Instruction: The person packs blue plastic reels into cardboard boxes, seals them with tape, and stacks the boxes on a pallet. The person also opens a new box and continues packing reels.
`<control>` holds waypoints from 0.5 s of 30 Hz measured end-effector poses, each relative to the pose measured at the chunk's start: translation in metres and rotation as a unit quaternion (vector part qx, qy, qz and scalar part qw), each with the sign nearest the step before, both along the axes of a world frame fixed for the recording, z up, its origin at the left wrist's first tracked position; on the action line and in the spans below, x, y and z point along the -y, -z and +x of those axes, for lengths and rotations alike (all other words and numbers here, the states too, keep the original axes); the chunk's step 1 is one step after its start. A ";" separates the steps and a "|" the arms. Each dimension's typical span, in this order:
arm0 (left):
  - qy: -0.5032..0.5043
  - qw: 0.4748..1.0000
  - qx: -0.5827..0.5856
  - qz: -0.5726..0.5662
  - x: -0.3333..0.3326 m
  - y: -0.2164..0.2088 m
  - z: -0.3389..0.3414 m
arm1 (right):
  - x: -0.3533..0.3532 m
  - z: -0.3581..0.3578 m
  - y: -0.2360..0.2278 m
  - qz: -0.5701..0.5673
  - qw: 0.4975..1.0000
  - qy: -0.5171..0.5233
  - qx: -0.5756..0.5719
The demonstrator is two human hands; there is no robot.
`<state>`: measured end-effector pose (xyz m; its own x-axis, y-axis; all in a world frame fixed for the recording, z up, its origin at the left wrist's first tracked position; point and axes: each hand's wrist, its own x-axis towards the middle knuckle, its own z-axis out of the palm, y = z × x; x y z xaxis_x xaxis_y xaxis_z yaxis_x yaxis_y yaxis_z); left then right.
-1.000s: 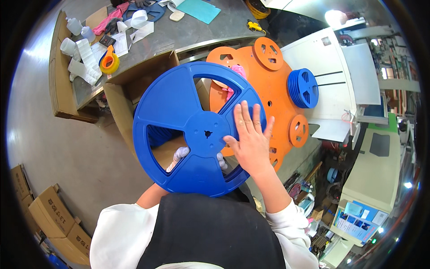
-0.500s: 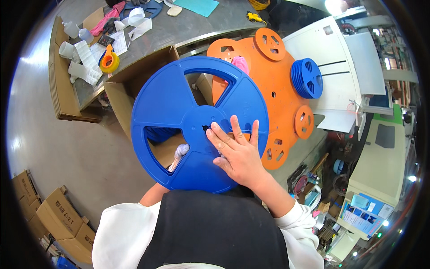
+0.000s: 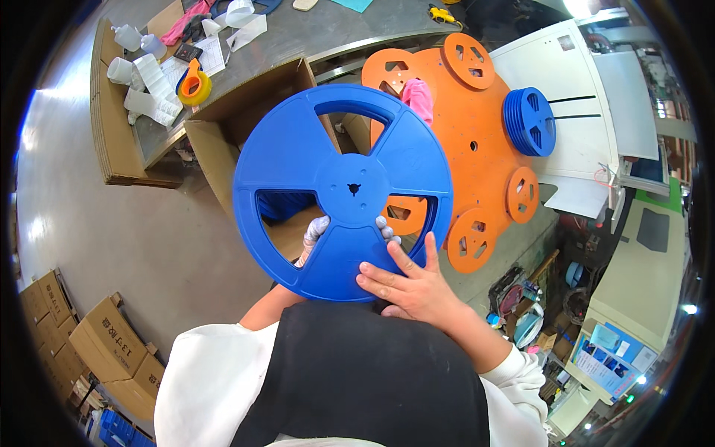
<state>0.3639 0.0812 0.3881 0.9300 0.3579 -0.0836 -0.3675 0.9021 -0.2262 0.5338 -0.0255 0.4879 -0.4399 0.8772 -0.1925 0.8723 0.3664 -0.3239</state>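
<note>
A large blue plastic reel (image 3: 287,145), with three windows and a small hub hole, is held in front of my body. My left hand (image 3: 316,228), in a pale glove, grips it from underneath around the lower spoke. Its thumb shows in the left window and its fingertips in the right one; the palm is hidden behind the reel. On the reel's lower right part lies my bare right hand (image 3: 417,289), fingers spread across the face and rim. Below the reel, an open cardboard box (image 3: 211,153) has blue pieces (image 3: 284,205) inside.
To the right is an orange turntable (image 3: 454,167) with round orange plates and a pink cloth (image 3: 418,100). A stack of blue reels (image 3: 535,123) stands at its far side. The grey workbench (image 3: 298,33) carries a tape dispenser (image 3: 195,86) and bottles. Cartons (image 3: 112,339) sit lower left.
My right hand has slid from the hub down to the reel's lower right rim. Fingertips of my left hand now show in the right window. The reel sits slightly further right in view.
</note>
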 end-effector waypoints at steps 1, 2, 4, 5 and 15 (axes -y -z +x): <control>-0.002 1.000 0.015 -0.018 -0.001 -0.002 -0.003 | -0.003 0.004 0.001 0.006 1.000 0.003 0.003; 0.000 1.000 0.000 -0.022 -0.001 -0.004 -0.002 | -0.009 0.009 0.001 0.051 0.999 0.003 -0.003; 0.015 0.999 -0.037 -0.033 -0.001 -0.008 -0.005 | -0.020 0.009 0.003 -0.009 0.998 0.065 0.019; -0.006 0.998 0.047 -0.032 -0.003 -0.008 -0.007 | -0.024 0.005 0.003 0.003 0.996 0.087 0.023; -0.033 0.999 -0.038 0.009 -0.009 0.015 -0.002 | -0.063 0.004 -0.005 -0.024 0.997 0.048 0.056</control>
